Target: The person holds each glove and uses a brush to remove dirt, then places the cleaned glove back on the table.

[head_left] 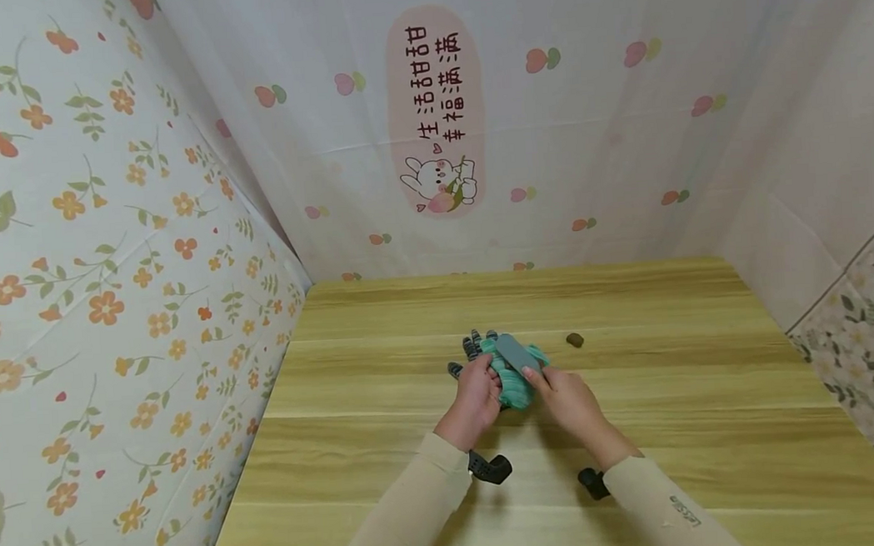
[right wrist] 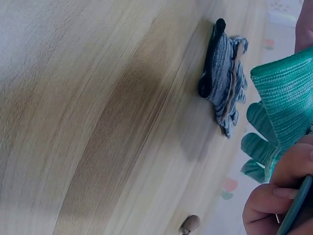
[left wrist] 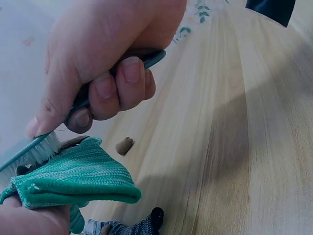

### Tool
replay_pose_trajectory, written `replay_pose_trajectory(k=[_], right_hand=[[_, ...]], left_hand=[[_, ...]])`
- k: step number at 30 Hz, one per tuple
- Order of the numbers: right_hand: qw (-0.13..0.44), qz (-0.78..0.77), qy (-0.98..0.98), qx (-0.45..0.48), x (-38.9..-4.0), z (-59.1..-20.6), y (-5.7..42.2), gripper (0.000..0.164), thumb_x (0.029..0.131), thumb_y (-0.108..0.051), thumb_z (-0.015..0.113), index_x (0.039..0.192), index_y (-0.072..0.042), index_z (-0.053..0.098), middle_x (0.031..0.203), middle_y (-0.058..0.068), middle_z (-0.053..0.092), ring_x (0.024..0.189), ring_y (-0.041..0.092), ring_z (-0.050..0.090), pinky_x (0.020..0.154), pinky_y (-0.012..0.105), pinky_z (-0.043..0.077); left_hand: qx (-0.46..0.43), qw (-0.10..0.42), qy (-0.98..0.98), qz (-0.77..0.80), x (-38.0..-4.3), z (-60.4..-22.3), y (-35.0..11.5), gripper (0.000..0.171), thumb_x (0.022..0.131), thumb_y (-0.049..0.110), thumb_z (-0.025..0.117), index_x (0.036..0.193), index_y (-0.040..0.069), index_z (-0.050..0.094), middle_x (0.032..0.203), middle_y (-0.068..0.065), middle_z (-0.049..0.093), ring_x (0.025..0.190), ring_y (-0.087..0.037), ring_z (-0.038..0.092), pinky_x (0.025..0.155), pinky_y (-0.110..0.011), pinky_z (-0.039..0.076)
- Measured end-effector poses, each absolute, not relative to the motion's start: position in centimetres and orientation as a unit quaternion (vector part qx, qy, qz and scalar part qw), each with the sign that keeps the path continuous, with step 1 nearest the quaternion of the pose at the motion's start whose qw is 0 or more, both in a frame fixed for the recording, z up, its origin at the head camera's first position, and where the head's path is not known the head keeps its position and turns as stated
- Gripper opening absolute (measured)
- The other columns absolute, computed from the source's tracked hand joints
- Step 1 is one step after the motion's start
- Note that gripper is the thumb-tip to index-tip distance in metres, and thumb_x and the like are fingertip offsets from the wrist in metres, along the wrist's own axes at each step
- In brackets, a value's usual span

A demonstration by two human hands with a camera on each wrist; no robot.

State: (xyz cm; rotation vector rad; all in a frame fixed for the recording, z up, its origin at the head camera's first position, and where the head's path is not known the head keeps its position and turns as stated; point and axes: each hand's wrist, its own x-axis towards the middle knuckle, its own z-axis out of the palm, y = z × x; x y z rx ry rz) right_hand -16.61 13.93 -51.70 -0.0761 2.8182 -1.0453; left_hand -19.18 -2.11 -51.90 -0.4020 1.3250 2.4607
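My left hand (head_left: 478, 400) grips a green knitted glove (head_left: 514, 392) by its edge, raised above the table. In my right hand (head_left: 571, 402) is a scrubbing brush (head_left: 519, 353) with a grey-green back and white bristles (left wrist: 41, 152); the fingers curl round its handle. In the left wrist view the bristles lie against the upper side of the green glove (left wrist: 83, 171), by a brown patch. A dark grey knitted glove (right wrist: 226, 73) with a brown streak lies on the table just beyond the left hand. Most of the left hand is hidden in the wrist views.
A small brown lump (head_left: 575, 340) sits on the wooden table (head_left: 677, 392), right of the brush. Floral-patterned cloth (head_left: 109, 310) hangs along the left side, and a printed curtain (head_left: 587, 147) stands behind the table's far edge.
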Motion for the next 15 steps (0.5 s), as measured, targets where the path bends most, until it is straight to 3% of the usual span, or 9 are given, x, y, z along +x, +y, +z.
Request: replay_pose_trajectory(k=[3,8,12,15], right_hand=[[0.069,-0.346,0.935,-0.025,-16.6,-51.7,14.1,0.054,0.106,-0.054,0.039,0.078,-0.01,0.052,0.067,0.003,0.043,0.065,0.02,0.047,0.06,0.031,0.037],[0.062,-0.361,0.93,-0.015,-16.5,-51.5,14.5,0.053,0.107,-0.051,0.04,0.083,-0.007,0.056,0.07,0.004,0.046,0.065,0.019,0.044,0.061,0.032,0.036],[0.065,-0.382,0.922,-0.014,-16.4,-51.3,14.8,0.053,0.107,-0.051,0.04,0.078,-0.008,0.051,0.067,0.002,0.038,0.061,0.017,0.038,0.058,0.03,0.033],[0.066,-0.397,0.915,-0.015,-16.3,-51.1,15.0,0.055,0.107,-0.053,0.039,0.081,-0.007,0.053,0.068,0.003,0.042,0.063,0.018,0.041,0.059,0.031,0.035]], left_hand=[[-0.145,0.162,0.469,0.856,-19.2,-51.9,-2.3,0.033,0.11,0.019,0.035,0.077,0.016,0.037,0.064,0.008,0.034,0.06,-0.007,0.036,0.061,-0.022,0.034],[-0.159,0.142,0.471,0.856,-19.2,-51.8,-2.6,0.028,0.109,0.021,0.037,0.082,0.015,0.035,0.071,0.005,0.035,0.064,-0.01,0.028,0.069,-0.025,0.025],[-0.159,0.136,0.475,0.855,-19.2,-51.6,-2.6,0.025,0.109,0.021,0.038,0.084,0.016,0.033,0.074,0.005,0.034,0.062,-0.01,0.023,0.066,-0.025,0.02],[-0.162,0.144,0.471,0.855,-19.2,-51.6,-2.5,0.024,0.109,0.021,0.038,0.086,0.016,0.032,0.074,0.005,0.035,0.061,-0.009,0.023,0.062,-0.023,0.022]])
